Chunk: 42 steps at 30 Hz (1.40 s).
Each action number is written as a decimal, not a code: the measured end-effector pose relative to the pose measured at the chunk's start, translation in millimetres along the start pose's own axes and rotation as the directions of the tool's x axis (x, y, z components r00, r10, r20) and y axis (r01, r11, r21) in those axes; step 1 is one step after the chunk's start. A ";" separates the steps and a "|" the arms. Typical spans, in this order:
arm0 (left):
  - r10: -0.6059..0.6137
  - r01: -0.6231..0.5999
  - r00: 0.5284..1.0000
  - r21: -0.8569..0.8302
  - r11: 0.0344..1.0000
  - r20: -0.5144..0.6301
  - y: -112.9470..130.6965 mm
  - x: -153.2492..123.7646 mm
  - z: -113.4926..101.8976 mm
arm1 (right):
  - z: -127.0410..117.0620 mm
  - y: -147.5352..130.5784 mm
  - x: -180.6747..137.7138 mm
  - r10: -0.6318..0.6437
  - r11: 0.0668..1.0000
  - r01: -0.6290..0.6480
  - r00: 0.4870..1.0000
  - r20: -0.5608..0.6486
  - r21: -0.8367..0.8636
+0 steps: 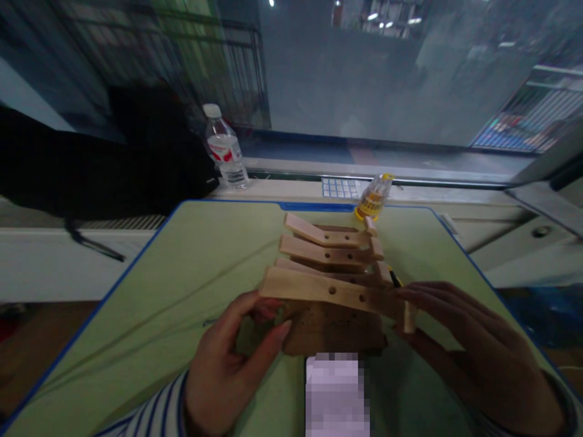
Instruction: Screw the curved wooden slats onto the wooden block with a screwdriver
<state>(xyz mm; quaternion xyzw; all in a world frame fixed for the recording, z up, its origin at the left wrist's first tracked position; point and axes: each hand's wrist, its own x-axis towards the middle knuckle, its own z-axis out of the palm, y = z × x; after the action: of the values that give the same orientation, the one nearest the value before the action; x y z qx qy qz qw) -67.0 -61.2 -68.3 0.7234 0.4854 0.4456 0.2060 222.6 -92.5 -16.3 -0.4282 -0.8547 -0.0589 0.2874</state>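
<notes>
Several pale bent wooden bars, each with two drilled holes and a short upright block at its right end, stand one behind another over a brown wooden board (334, 331). The nearest wooden bar (303, 285) lies between my hands. My left hand (237, 358) is curled at its left end, the fingers partly hidden under it and the thumb lower down. My right hand (473, 352) pinches the right end, with the fingers above and the thumb beside the end block (410, 317). Farther back is another bar (314, 249). The board's back part is covered by the bars.
A phone (337, 397) with a blurred screen lies before the board on the blue-edged green table (150, 291). A yellow-capped bottle (375, 196) stands behind the bars. On the sill are a water bottle (226, 152) and a black bag (136, 158), below a window (364, 79).
</notes>
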 end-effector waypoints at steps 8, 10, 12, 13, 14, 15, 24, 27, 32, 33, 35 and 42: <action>0.058 -0.063 0.997 0.110 0.992 0.046 7.4 0.9 0.0 | -7.0 -0.9 -2.0 0.039 0.995 -0.036 0.999 0.033 -0.097; 0.065 -0.068 0.997 0.102 0.992 0.041 7.0 0.5 -0.7 | -5.4 -0.8 -4.1 0.025 0.998 -0.021 0.997 0.066 -0.059; 0.052 -0.055 0.997 0.078 0.995 0.048 6.5 0.3 -1.6 | -3.2 -0.5 -5.9 0.007 1.000 -0.004 0.995 0.104 -0.027; 0.043 -0.046 0.998 0.064 0.997 0.055 6.4 0.2 -2.0 | -2.4 -0.2 -6.5 0.004 1.000 -0.002 0.994 0.113 -0.018; 0.033 -0.037 0.997 0.053 0.998 0.066 6.3 0.4 -2.2 | -1.8 0.2 -6.6 0.005 1.000 -0.003 0.994 0.113 -0.014; 0.026 -0.030 0.997 0.047 0.998 0.076 6.3 0.6 -2.4 | -1.5 0.7 -6.4 0.008 1.000 -0.007 0.995 0.103 -0.011; -0.051 0.053 0.998 -0.032 0.998 0.047 1.9 -6.5 0.1 | -0.8 -3.3 -4.1 -0.042 0.999 0.040 0.993 0.112 0.019; -0.050 0.050 0.999 -0.023 0.998 -0.002 -1.2 -12.7 -1.2 | 0.9 -6.2 -4.9 -0.056 0.998 0.051 0.992 0.116 0.040; 0.004 -0.004 1.000 -0.015 1.000 -0.022 -1.3 -14.4 -5.5 | 1.8 -6.0 -5.4 -0.056 0.996 0.048 0.992 0.116 0.074; 0.013 -0.014 0.999 -0.016 1.000 -0.030 -0.6 -13.6 -5.7 | 1.8 -5.5 -5.4 -0.057 0.996 0.049 0.992 0.115 0.070; 0.022 -0.023 0.999 -0.021 1.000 -0.044 0.5 -12.3 -5.1 | 1.8 -4.7 -5.4 -0.062 0.996 0.055 0.992 0.109 0.064; -0.004 0.001 0.997 -0.039 0.999 -0.072 -0.4 -14.0 -2.6 | 0.6 -5.2 -3.7 -0.058 0.996 0.050 0.994 0.095 0.076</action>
<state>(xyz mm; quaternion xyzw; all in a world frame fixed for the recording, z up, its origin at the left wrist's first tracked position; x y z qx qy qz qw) -71.2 -73.8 -73.4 0.7021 0.4846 0.4805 0.2033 220.1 -98.2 -18.0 -0.3965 -0.8805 -0.0143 0.2593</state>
